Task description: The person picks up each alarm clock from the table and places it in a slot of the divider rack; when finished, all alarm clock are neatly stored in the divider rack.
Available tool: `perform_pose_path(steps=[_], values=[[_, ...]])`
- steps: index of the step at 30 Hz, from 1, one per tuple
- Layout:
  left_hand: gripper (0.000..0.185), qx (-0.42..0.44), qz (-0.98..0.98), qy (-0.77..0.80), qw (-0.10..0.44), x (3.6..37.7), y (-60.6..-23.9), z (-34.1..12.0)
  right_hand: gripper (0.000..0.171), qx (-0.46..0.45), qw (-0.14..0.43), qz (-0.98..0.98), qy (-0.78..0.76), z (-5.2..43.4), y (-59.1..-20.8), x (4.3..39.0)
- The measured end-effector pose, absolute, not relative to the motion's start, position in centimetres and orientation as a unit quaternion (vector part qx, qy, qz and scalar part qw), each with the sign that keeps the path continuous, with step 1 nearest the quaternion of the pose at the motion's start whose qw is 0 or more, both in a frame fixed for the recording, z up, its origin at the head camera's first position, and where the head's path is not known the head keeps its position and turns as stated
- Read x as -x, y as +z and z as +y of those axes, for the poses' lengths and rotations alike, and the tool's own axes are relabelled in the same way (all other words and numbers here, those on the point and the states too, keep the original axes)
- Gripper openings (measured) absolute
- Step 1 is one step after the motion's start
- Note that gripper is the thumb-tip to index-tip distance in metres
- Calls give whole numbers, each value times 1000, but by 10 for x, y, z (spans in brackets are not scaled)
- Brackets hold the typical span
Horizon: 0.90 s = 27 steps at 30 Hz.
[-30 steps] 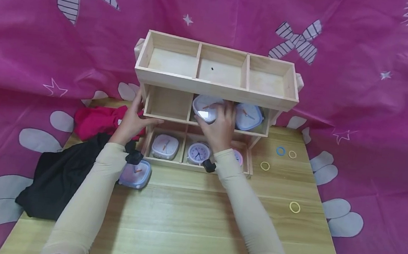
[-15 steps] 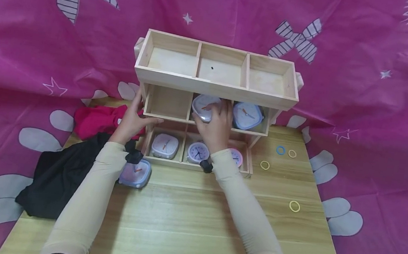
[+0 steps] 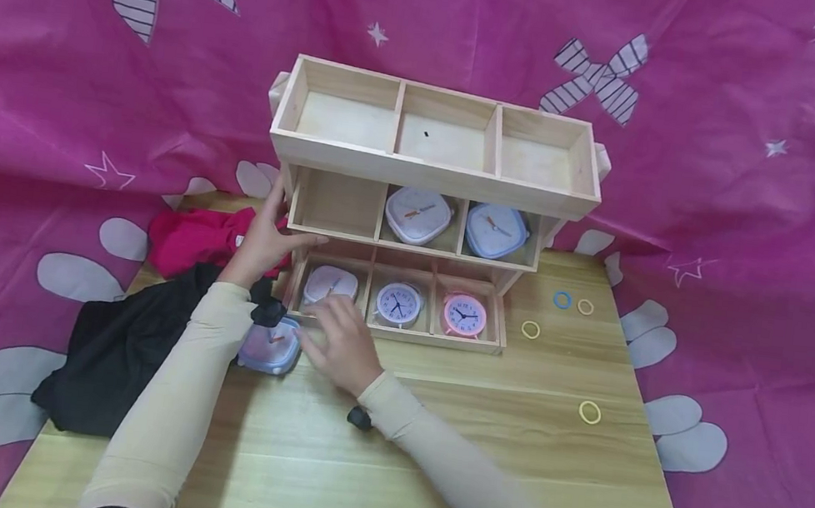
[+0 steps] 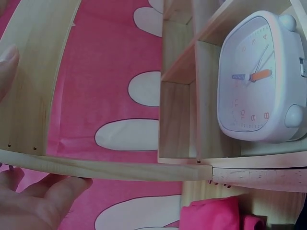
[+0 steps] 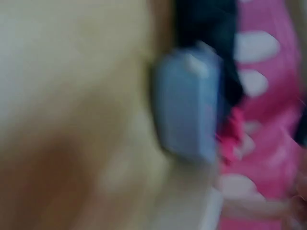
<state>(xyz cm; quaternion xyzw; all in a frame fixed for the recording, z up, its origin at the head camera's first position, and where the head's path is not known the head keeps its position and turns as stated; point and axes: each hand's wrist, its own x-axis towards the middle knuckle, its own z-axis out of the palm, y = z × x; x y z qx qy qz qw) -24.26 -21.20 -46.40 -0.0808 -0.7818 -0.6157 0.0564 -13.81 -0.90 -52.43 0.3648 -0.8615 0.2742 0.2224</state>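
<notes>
Left hand [image 3: 263, 239]: grip closed around the left end of the wooden shelf unit [image 3: 432, 175], thumb [image 3: 301, 238] along the middle tier's front edge, fingers behind the side panel. Right hand [image 3: 338, 344]: grip wide, fingers spread, holding nothing, hovering over the worktop [image 3: 430, 449]. Blue clock [image 3: 270, 347]: on the worktop just left of the right grip, apart from the fingertips. White clock [image 3: 329, 284]: just beyond the right fingertips, in the bottom tier's left compartment. Right wrist view too blurred for detail.
</notes>
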Motion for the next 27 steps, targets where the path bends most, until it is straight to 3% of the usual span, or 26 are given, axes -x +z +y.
perform_pose_path(steps=[6,12,21,27], values=[[126,76,-780,-619,51,241,-462,-212,61,-397,98,-903,132,-42,-566,120],[127,78,-783,-615,51,242,-463,-211,77,-408,67,-908,66,-60,-586,117],[128,72,-778,-622,44,245,-465,-212,70,-410,101,-905,54,-61,-596,108],[127,69,-776,-626,39,244,-462,-212,65,-414,63,-902,106,-48,-590,96]])
